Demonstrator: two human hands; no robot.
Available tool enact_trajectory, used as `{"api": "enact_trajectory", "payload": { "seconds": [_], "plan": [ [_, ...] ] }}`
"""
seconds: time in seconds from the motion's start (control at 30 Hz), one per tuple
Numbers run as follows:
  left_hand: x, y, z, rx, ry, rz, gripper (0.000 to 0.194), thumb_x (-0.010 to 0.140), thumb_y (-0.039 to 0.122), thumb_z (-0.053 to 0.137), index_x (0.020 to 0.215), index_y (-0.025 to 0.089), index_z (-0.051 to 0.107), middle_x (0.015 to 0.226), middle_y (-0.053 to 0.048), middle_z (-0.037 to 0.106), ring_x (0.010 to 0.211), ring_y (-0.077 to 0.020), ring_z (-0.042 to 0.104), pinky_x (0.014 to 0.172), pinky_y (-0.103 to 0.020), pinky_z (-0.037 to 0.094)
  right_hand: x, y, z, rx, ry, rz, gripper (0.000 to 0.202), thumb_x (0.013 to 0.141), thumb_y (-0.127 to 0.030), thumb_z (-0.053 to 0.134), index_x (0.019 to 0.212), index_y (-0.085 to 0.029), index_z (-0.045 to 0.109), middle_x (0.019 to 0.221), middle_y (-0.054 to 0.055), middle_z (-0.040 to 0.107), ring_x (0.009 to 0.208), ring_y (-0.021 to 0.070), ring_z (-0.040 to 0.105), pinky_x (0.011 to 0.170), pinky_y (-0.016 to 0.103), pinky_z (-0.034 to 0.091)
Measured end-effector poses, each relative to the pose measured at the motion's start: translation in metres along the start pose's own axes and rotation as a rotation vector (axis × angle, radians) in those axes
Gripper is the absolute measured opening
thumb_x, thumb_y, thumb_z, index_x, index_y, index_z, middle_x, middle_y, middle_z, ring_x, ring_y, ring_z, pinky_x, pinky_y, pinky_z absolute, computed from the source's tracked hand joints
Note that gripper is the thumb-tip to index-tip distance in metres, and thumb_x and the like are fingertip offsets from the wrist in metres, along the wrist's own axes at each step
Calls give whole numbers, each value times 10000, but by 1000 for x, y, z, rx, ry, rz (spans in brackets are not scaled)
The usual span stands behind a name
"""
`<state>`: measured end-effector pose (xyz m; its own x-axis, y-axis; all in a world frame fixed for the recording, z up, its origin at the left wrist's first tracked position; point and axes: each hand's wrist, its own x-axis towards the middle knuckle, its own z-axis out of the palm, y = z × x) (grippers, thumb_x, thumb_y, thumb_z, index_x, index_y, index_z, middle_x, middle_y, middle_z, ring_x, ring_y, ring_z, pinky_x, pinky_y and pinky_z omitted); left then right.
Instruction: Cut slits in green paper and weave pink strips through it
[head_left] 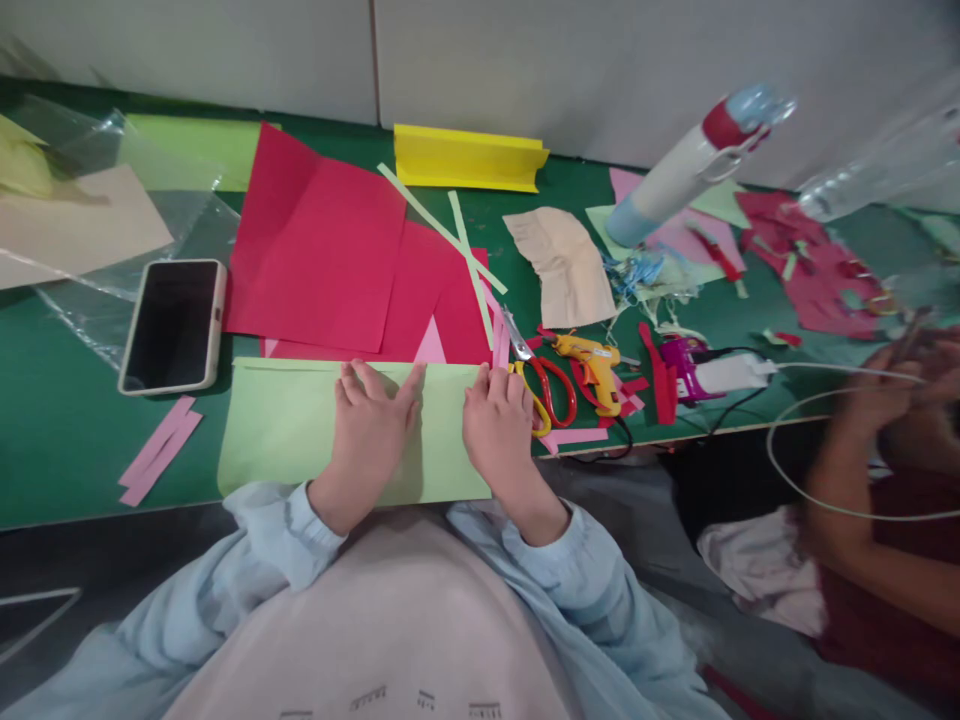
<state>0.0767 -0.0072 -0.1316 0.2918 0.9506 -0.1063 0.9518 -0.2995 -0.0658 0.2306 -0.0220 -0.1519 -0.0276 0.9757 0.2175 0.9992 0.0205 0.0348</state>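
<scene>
A light green sheet of paper (285,430) lies at the table's near edge, with a narrow fold along its far side. My left hand (371,430) rests on the sheet, fingers apart and thumb stretched out, fingertips at that folded side. Toward the sheet's right end, my right hand (502,425) lies with fingers stretched out on the same far edge. Just beyond it are pink paper strips (499,335) and scissors (551,390) with red and yellow handles. Behind the sheet lie red paper sheets (322,250), crossed by thin light green strips (450,235).
A phone (172,325) lies left, near pink strips (161,450) and clear plastic (187,210). To the right are a yellow glue gun (592,370), a purple plug adapter (682,370) with cables and a bottle (675,180). Folded yellow paper (469,160) stands behind. Another person's arm (847,480) is at right.
</scene>
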Motion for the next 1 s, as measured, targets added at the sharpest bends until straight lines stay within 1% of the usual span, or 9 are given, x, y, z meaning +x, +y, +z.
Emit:
{"api": "enact_trajectory", "payload": {
  "seconds": [0.07, 0.17, 0.23, 0.37, 0.5, 0.7, 0.87, 1.0],
  "plan": [
    [0, 1, 2, -12, 7, -5, 525, 993, 274, 387, 1510, 315, 309, 1486, -270, 402, 1348, -419, 443, 1031, -590, 375, 2, -4, -1, 32, 14, -26, 391, 958, -162, 411, 1310, -50, 541, 1095, 219, 618, 1000, 302, 511, 815, 451, 422],
    [1, 1, 3, -42, 13, -12, 517, 995, 275, 385, 1505, 332, 315, 1484, -266, 404, 1352, -423, 436, 1026, -597, 372, 5, -12, -3, 85, -3, -129, 394, 976, -222, 425, 1342, -117, 526, 1229, 194, 593, 1094, 298, 488, 877, 452, 415],
    [0, 0, 2, -69, 22, -18, 507, 991, 295, 403, 1493, 338, 343, 1473, -261, 418, 1356, -431, 426, 1022, -590, 379, 5, -17, -4, 109, -36, -166, 390, 985, -250, 424, 1336, -115, 530, 1260, 185, 588, 1131, 296, 480, 898, 443, 415],
    [-4, -7, -3, -104, 59, -36, 481, 989, 322, 404, 1470, 297, 411, 1426, -260, 467, 1380, -445, 381, 1010, -586, 388, 4, -20, -1, 115, -59, -146, 396, 988, -226, 417, 1347, -95, 521, 1273, 190, 588, 1149, 290, 493, 907, 430, 429],
    [-11, -22, -4, -71, 125, -49, 484, 1002, 330, 342, 1467, 227, 431, 1384, -275, 495, 1405, -448, 333, 1023, -631, 349, 3, -21, 1, 104, -75, -143, 409, 980, -201, 426, 1357, -69, 512, 1277, 188, 590, 1163, 295, 501, 925, 431, 446],
    [-19, -49, -1, -86, 181, -65, 484, 996, 327, 335, 1438, 191, 477, 1396, -253, 497, 1438, -440, 269, 1036, -657, 321, 3, -22, 1, 90, -78, -142, 404, 980, -186, 426, 1352, -66, 523, 1283, 189, 586, 1192, 295, 504, 962, 424, 443],
    [-29, -68, 2, -68, 212, -81, 483, 991, 324, 335, 1439, 208, 473, 1409, -232, 493, 1456, -428, 232, 1031, -653, 334, 2, -22, 3, 98, -88, -121, 408, 970, -176, 443, 1360, -79, 515, 1302, 189, 575, 1213, 286, 498, 979, 429, 440],
    [-35, -78, 5, -24, 219, -107, 495, 990, 327, 328, 1458, 213, 445, 1427, -242, 467, 1442, -436, 261, 1022, -637, 346, 3, -22, 2, 103, -79, -117, 404, 965, -162, 430, 1348, -80, 529, 1282, 186, 590, 1201, 284, 510, 964, 420, 449]
  ]
}}
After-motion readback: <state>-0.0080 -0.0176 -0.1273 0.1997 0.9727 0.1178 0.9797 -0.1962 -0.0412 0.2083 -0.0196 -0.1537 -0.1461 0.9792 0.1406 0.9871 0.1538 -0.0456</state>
